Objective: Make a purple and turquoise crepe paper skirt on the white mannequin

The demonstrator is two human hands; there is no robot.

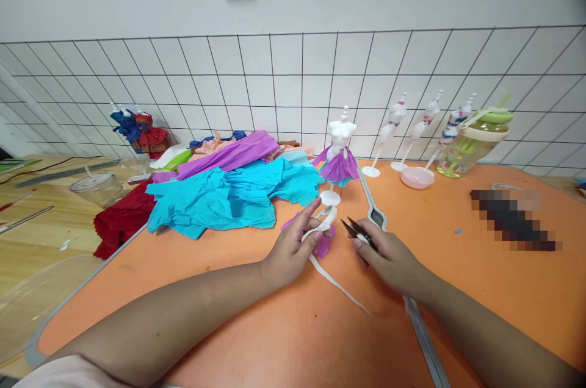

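Well, my left fingers (306, 216) grip a roll of white tape (332, 216), its loose strip (337, 286) trailing toward me, perhaps to leave a length free. My right fingers (370, 255) grasp black snips (359, 232), blades parted and angled tapeward, seemingly for ready use. Behind the roll lies a purple scrap (324, 247) on the worktop (256, 327). Just beyond, the purple-skirted dress form (342, 132) stands upright, likely for easy reach; crumpled cyan sheets (220, 193) lie beside it, probably to spare working room.

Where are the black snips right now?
Head view, below and right of centre: the black snips are in the right hand, to the right of the white tape roll in the left hand.
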